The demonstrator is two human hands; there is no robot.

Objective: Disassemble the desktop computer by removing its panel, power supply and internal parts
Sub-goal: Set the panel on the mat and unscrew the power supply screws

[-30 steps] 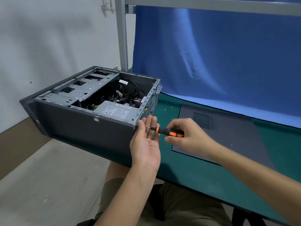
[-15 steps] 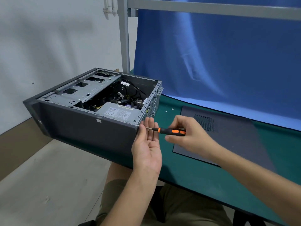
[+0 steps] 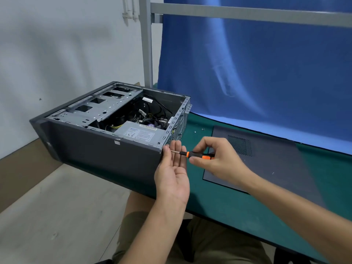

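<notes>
The right hand [image 3: 219,161] has its fingers [image 3: 202,145] clamped on an orange and black screwdriver [image 3: 196,154], tip at the rear corner of the desktop computer [image 3: 104,149]; the left hand [image 3: 172,174] lies palm up under the shaft, fingers straight and together. The open computer sits at ten o'clock from the hands on a green surface [image 3: 219,202], power supply [image 3: 141,133] inside. The removed panel [image 3: 266,159] lies flat at three o'clock.

The left hand [image 3: 172,174] seemingly hides the screwdriver [image 3: 198,155] tip.
</notes>
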